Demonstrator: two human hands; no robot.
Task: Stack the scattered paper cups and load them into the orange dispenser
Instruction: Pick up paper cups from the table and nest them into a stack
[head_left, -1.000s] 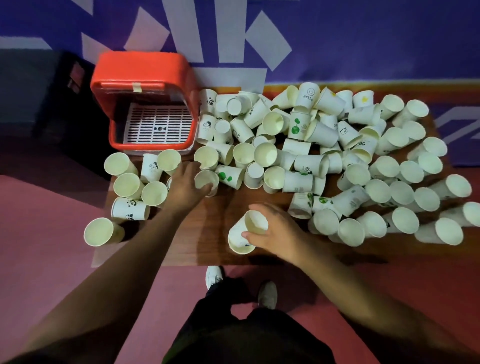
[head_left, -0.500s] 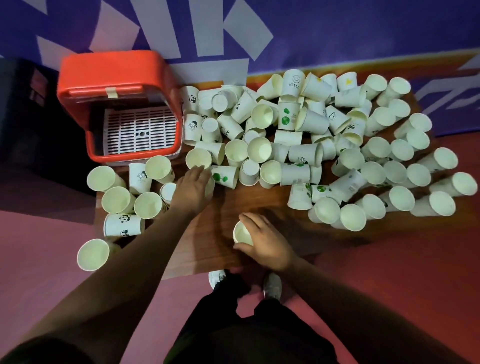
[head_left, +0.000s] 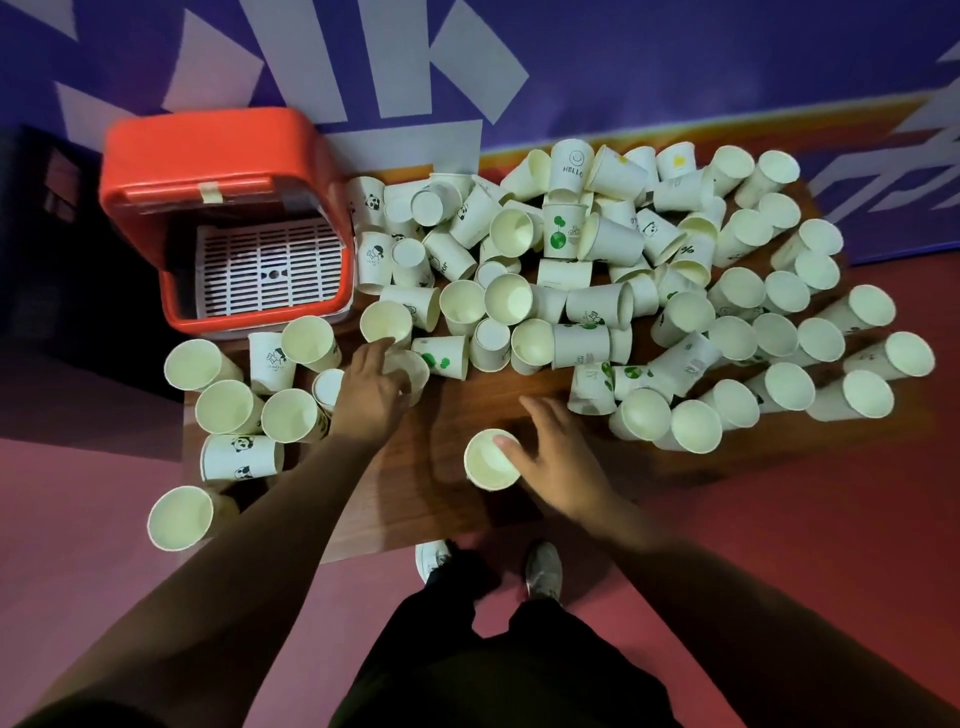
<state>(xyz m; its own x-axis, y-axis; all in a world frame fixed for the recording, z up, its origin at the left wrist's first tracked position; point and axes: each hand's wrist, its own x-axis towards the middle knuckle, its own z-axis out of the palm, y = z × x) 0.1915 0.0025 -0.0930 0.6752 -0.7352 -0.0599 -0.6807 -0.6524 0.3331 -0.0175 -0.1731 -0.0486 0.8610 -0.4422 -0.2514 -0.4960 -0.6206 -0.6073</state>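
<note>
A smiley cup (head_left: 570, 163) at the far edge of the tabletop (head_left: 457, 410) reads "HELLO", and others carry pandas or green sprouts (the smaller print I can't make out). The paper cups (head_left: 597, 306) lie heaped from the orange dispenser (head_left: 208, 150) at the far left corner across to the right edge, crowding all but a bare patch in front. The left hand (head_left: 371, 395) lies over a tipped cup (head_left: 418, 370), gripping or not I cannot tell; the right hand (head_left: 558, 462) is spread wide, thumb tip on the rim of an upright cup (head_left: 485, 467) near the front edge.
</note>
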